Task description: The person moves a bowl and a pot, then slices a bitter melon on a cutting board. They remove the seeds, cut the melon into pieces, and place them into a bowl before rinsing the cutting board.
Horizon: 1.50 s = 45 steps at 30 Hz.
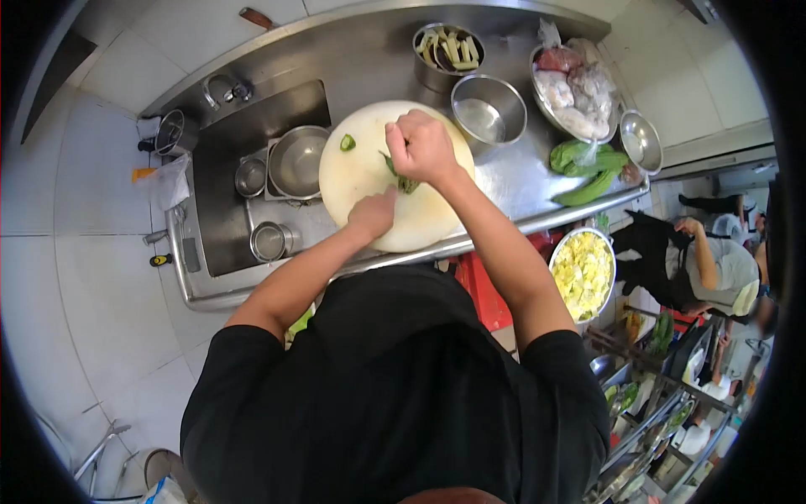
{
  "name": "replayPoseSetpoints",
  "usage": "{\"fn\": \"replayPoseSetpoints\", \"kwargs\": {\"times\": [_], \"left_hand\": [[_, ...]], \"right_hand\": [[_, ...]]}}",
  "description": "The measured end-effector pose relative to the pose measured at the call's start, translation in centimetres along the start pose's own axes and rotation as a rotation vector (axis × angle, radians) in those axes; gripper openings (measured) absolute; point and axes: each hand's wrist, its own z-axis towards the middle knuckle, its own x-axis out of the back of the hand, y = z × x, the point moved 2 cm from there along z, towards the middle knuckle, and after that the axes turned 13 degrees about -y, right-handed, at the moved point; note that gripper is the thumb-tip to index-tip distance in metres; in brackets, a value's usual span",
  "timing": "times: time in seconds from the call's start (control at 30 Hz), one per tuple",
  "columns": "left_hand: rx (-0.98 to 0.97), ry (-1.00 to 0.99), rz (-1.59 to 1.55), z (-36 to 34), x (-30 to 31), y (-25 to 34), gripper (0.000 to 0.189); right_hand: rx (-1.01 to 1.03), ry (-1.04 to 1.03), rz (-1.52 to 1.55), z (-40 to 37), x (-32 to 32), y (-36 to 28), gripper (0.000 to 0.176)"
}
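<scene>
glossy steel counter (537, 181) — matt plastic board (357, 181)

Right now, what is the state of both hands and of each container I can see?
Right hand: closed in a fist over the green vegetable.
Left hand: resting on the cutting board.
Steel bowl: looks empty.
Round tin: filled with cut strips.
Sink pot: empty.
Big bowl: full of yellow pieces.
</scene>
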Motion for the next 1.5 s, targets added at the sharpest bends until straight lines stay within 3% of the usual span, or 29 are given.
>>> {"fn": "replayPoseSetpoints", "kwargs": {"times": [0.07,0.17,0.2,0.3,0.4,0.53,0.6,0.63,0.73,0.8,0.9,0.93,1.0,1.1,1.13,1.2,1.3,1.4,1.5], "left_hand": [[0.030,-0.063,0.004,-0.6,-0.1,0.0,0.027],[0.024,-0.037,0.007,-0.3,-0.4,-0.1,0.028],[0.026,-0.036,0.019,-0.4,-0.8,-0.4,0.028],[0.015,-0.048,0.013,-2.9,-1.6,-2.2,0.029],[0.078,-0.145,0.021,-8.3,-1.5,-4.2,0.030],[0.117,-0.186,0.006,-12.6,-1.7,-6.3,0.027],[0.128,-0.194,0.016,-13.6,-1.3,-6.7,0.026],[0.131,-0.199,0.025,-13.9,-1.6,-7.1,0.026],[0.114,-0.165,-0.012,-14.0,-1.7,-6.4,0.026],[0.067,-0.103,-0.060,-12.6,-2.7,-5.9,0.026],[0.036,-0.055,-0.146,-9.7,-2.3,-2.8,0.026],[0.019,-0.049,-0.144,-8.1,-2.2,-1.8,0.026],[0.042,-0.051,-0.144,-5.6,-2.1,-1.0,0.028],[0.107,-0.063,-0.100,-4.0,-1.6,-1.3,0.028],[0.119,-0.054,-0.086,-3.8,-1.5,-1.3,0.028],[0.153,-0.033,-0.065,-3.8,-1.4,-1.7,0.028],[0.159,-0.028,-0.049,-3.6,-1.6,-1.8,0.026],[0.166,-0.023,-0.038,-3.6,-1.7,-1.6,0.025],[0.160,-0.008,-0.033,-3.6,-1.5,-1.4,0.025]], "right_hand": [[0.008,0.028,0.026,-0.4,-0.2,0.0,0.033],[0.041,0.039,0.045,-1.2,-0.6,0.3,0.017],[0.039,0.065,0.063,-1.5,-0.7,0.2,0.021],[-0.207,0.216,0.153,-3.4,-2.9,1.1,0.060],[-0.473,0.101,0.322,-3.6,-3.0,1.4,0.076],[-0.599,0.279,0.418,-4.4,-0.6,3.9,0.076],[-0.619,0.426,0.182,-6.5,3.9,6.2,0.078],[-0.692,0.417,0.304,-7.2,7.6,5.9,0.081],[-0.868,0.355,0.227,-12.3,14.7,11.5,0.083],[-1.008,0.428,-0.040,-15.9,16.1,15.2,0.081],[-1.229,0.618,0.079,-23.8,13.8,25.7,0.075],[-1.380,0.634,0.024,-23.1,13.7,22.8,0.075],[-1.389,0.588,0.062,-26.1,11.1,27.2,0.079],[-1.411,0.572,0.076,-26.1,8.0,26.4,0.082],[-1.379,0.360,0.225,-25.5,8.6,24.6,0.089],[-1.434,0.201,0.152,-26.1,8.6,25.4,0.082],[-1.442,0.248,-0.298,-29.6,12.1,25.6,0.079],[-1.890,0.340,-0.569,-32.5,17.9,26.3,0.094],[-2.018,0.251,-0.335,-35.2,21.1,28.1,0.123]]}}
